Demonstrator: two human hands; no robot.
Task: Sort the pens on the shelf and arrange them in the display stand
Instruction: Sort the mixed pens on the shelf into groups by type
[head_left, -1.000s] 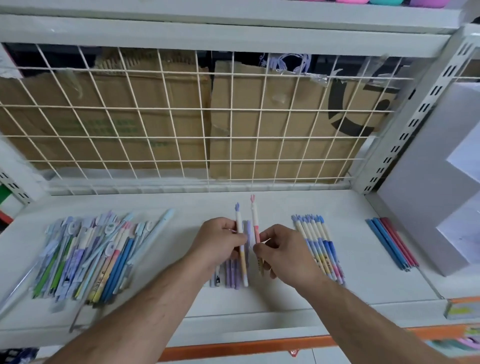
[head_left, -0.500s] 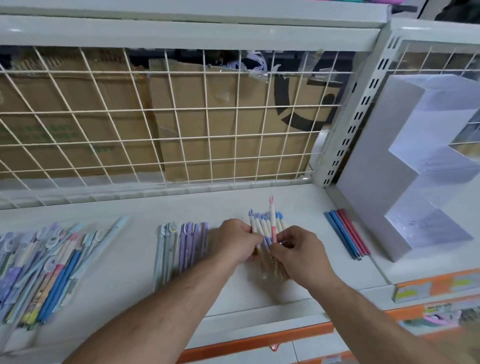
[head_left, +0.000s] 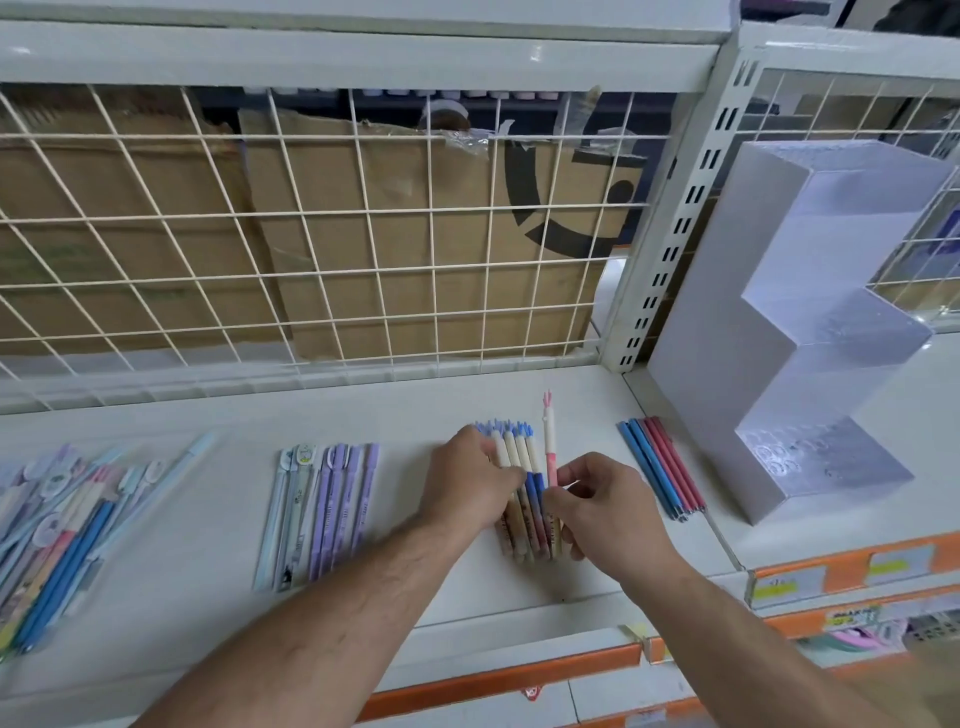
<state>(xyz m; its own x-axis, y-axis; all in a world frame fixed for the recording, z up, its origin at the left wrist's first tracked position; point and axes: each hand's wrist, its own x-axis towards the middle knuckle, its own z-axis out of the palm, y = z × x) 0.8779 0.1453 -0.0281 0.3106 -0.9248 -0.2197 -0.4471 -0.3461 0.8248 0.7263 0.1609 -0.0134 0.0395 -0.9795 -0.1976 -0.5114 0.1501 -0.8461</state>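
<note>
Pens at centre frame, and the one to watch is the pink pen. We see it pinched low on its barrel by the right hand, thumb and fingertips closed narrowly round it. Its long axis runs straight up the frame, cap end toward the wire grid. It stands parallel to the bunch of blue-and-cream pens and just right of it, its top poking above theirs; we cannot tell whether the two touch.

The left hand has its fingers curled over that bunch, holding it together on the shelf.

Moving outward, a purple row lies left of centre and an unsorted pile at far left. A red-and-blue set lies right of the hands.

Beyond that, at the right edge, stands the stepped stand, with no pens that we can see in it. We judge the sorting unfinished. The right hand is the nearer one to the stand, with the red-and-blue set lying between them.
</note>
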